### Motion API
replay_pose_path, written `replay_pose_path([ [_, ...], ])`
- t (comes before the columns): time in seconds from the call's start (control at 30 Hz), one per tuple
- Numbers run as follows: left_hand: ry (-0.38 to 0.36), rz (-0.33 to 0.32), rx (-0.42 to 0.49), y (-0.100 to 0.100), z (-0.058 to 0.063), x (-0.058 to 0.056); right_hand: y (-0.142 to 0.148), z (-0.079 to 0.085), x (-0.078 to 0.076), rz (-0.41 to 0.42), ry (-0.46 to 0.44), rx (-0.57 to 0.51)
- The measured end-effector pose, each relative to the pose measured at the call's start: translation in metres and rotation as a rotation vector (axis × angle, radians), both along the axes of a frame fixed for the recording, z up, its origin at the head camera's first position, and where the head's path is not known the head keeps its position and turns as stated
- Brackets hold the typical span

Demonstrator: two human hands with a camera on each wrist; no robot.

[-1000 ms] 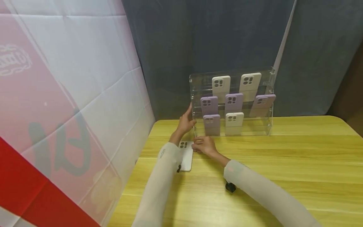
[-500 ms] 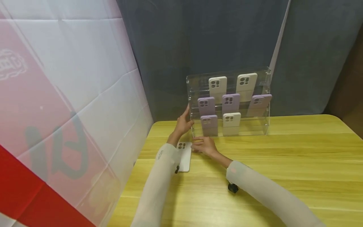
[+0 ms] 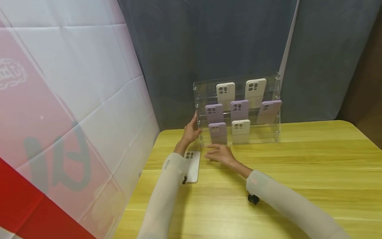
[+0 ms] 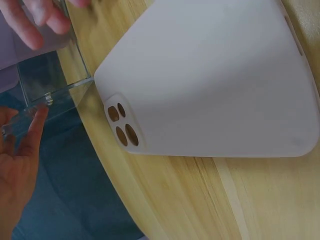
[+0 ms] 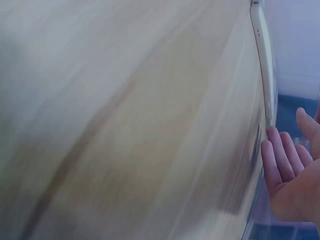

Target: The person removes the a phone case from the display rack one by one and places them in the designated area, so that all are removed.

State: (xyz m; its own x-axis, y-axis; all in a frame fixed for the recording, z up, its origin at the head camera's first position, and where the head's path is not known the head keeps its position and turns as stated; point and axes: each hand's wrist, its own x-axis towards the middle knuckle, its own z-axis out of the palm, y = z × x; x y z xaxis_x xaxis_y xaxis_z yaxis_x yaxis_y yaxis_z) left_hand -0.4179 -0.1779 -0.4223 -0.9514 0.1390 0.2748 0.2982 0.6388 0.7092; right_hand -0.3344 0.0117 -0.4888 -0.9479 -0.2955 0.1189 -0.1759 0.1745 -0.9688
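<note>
A clear acrylic display stand (image 3: 262, 134) with stepped tiers holds white and lilac phone cases. At its left side edge is my left hand (image 3: 191, 133), gripping the side panel with the thumb in front and fingers behind; the left wrist view shows this hand (image 4: 20, 165) at the panel's corner. A white phone case (image 3: 193, 166) lies flat on the table under my left wrist, its camera cutouts toward the stand. My right hand (image 3: 220, 154), fingers loosely extended, holds nothing and hovers over the table between that case and the stand's front.
On the top tier stand two white cases (image 3: 225, 94); three lilac cases (image 3: 239, 109) stand in the middle. A lilac case (image 3: 218, 132) and a white case (image 3: 241, 131) occupy the bottom tier. A printed sheet (image 3: 89, 83) hangs left, and a dark curtain (image 3: 209, 39) hangs behind.
My right hand has drawn back to the right, away from the flat white case and the stand's corner. My left hand keeps its place on the stand. The head view has shifted slightly.
</note>
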Motion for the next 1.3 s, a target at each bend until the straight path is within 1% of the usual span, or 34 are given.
replay_pose_path([
  [0.1, -0.009, 0.002, 0.007, 0.0, -0.001, 0.0, 0.011, 0.002, 0.001, -0.011, 0.025, 0.037],
  [0.37, -0.016, -0.008, 0.027, -0.001, 0.001, -0.002, 0.035, 0.007, 0.001, -0.008, 0.079, 0.05],
  [0.6, -0.019, -0.002, 0.012, -0.003, 0.001, -0.002, 0.052, 0.01, 0.001, -0.03, 0.086, 0.116],
  [0.77, -0.021, -0.007, 0.019, -0.003, -0.001, -0.001, 0.064, 0.007, 0.001, -0.035, 0.097, 0.112],
  [0.97, -0.015, -0.004, 0.019, -0.001, -0.001, -0.001, 0.079, 0.005, 0.003, -0.017, 0.153, 0.09],
  [1.03, -0.01, -0.001, 0.017, -0.001, -0.001, 0.0, 0.085, 0.005, 0.004, -0.023, 0.155, 0.092],
  [1.3, -0.012, -0.005, 0.016, 0.0, 0.0, 0.001, 0.104, 0.005, 0.005, -0.074, 0.136, 0.163],
])
